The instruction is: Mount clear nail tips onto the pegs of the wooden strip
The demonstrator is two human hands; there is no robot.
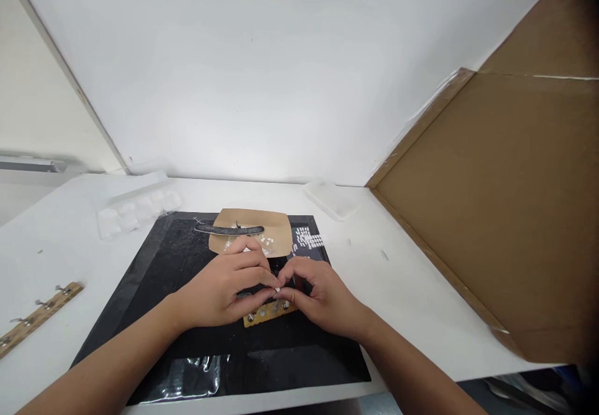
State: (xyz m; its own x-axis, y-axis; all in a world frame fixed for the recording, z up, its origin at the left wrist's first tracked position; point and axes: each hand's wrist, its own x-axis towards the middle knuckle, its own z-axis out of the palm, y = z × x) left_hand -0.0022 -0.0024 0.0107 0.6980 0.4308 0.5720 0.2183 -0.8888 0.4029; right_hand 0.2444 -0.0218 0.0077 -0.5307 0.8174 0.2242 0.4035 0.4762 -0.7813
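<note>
My left hand (234,284) and my right hand (322,293) meet over the black mat (196,346), fingertips pinched together. Between them shows a tiny white piece (277,289), its exact kind too small to make out. Just under my fingers lies a yellowish wooden strip (264,319) with several metal fittings on it, partly covered by my hands. Beyond my left hand, a dark, slightly curved file-like bar (229,230) rests on a brown sheet (276,220) scattered with white bits. Small white pieces (309,238) lie grouped in rows beyond my right hand.
Another wooden strip with metal clips (42,315) lies at the left on the white table (397,296). A clear plastic tray (140,209) stands at the back left, a shallow translucent tray (331,199) at the back right. Cardboard (496,203) walls the right side.
</note>
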